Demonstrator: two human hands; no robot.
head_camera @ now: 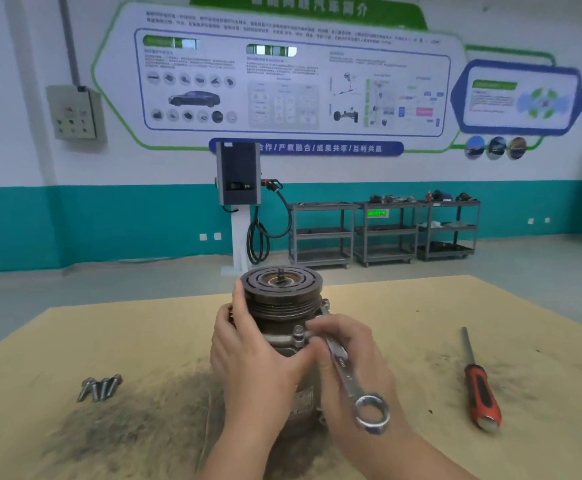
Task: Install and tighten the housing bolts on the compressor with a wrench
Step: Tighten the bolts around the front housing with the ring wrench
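Dark brown grooved pulley (281, 295); silver wrench (351, 379); red-and-black screwdriver handle (482, 393); grey bolts (99, 388); tan bench (490, 306), dark-smudged; teal-banded wall (109, 220).

Compressor (284, 327): dull, tarnished cast metal, with a dark, ribbed pulley. Wrench (351, 379): bright, polished metal. Bolts (99, 388) near the table's left edge: plain grey metal. Screwdriver (479, 382): matt steel shaft, glossy red-and-black plastic handle. Table (403, 306): matt, fibrous tan board, smudged with dark grime.
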